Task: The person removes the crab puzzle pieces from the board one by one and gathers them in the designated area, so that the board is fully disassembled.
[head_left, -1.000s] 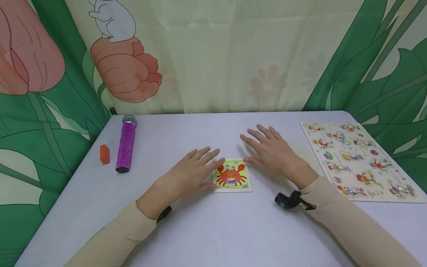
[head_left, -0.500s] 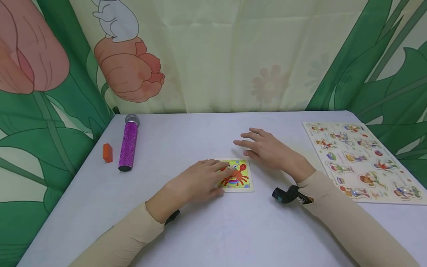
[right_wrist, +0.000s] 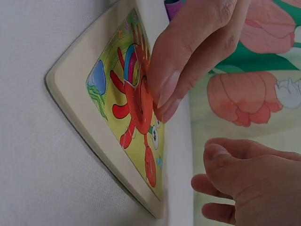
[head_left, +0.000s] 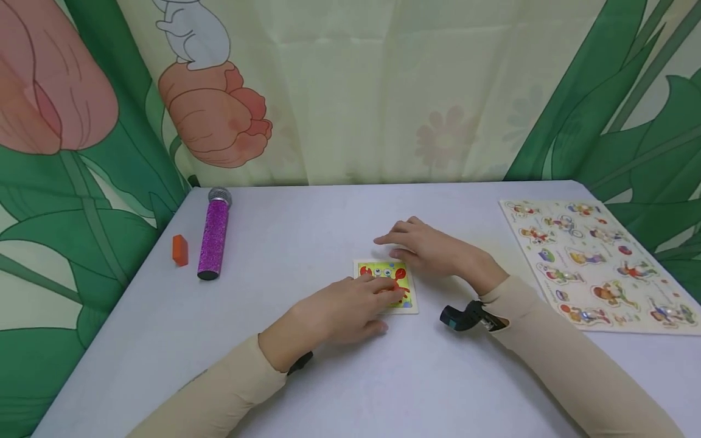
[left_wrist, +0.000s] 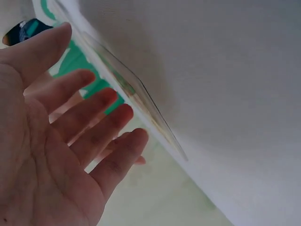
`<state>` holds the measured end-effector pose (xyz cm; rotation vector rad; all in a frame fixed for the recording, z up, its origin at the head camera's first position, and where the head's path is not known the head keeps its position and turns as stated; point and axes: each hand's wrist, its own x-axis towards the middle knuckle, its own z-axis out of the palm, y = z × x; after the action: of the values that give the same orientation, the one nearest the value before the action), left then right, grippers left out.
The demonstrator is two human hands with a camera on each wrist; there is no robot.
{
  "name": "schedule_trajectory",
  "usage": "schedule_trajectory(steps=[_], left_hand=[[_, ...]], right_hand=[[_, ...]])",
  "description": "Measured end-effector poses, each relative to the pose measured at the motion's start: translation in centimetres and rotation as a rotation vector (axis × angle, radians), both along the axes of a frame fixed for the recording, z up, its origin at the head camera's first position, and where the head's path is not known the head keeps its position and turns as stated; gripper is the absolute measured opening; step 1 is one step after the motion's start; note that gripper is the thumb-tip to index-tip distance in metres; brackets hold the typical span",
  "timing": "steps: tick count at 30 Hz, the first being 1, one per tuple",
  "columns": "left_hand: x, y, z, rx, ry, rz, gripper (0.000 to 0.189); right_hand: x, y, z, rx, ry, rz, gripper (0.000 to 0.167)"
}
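- The left hand (head_left: pixel 339 310) lies flat, fingers straight and together, fingertips (right_wrist: pixel 162 96) pressing on the crab puzzle (head_left: pixel 386 286).
- The right hand (head_left: pixel 429 249) hovers loosely curled, holding nothing, just beyond the puzzle's far edge.
- The puzzle lies flat on the table (head_left: pixel 328 377) between both hands.

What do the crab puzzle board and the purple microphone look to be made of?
The crab puzzle board looks like thin wood or pressed board: a pale bare rim with rounded corners around a smooth printed picture. The purple microphone looks like plastic wrapped in glitter, with a silvery mesh head; metal or plastic, I cannot tell.
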<state>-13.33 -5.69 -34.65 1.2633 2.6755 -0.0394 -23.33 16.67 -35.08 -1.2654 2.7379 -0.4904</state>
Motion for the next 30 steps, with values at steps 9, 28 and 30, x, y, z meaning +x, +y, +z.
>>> schedule_trajectory(steps=[9,28,30], left_hand=[[0.4,1.4,-0.2,-0.071,-0.025,0.004,0.060],[-0.9,1.4,-0.2,-0.092,-0.169,0.049,0.068],[-0.9,1.4,-0.1,-0.085,-0.173,0.046,0.068]], right_hand=[[-0.4,-0.9,-0.4,-0.033,-0.049,0.070,0.035],[-1.1,-2.2,-0.2,-0.032,-0.120,0.117,0.032],[-1.2,-2.3,-0.2,-0.029,-0.124,0.123,0.032]])
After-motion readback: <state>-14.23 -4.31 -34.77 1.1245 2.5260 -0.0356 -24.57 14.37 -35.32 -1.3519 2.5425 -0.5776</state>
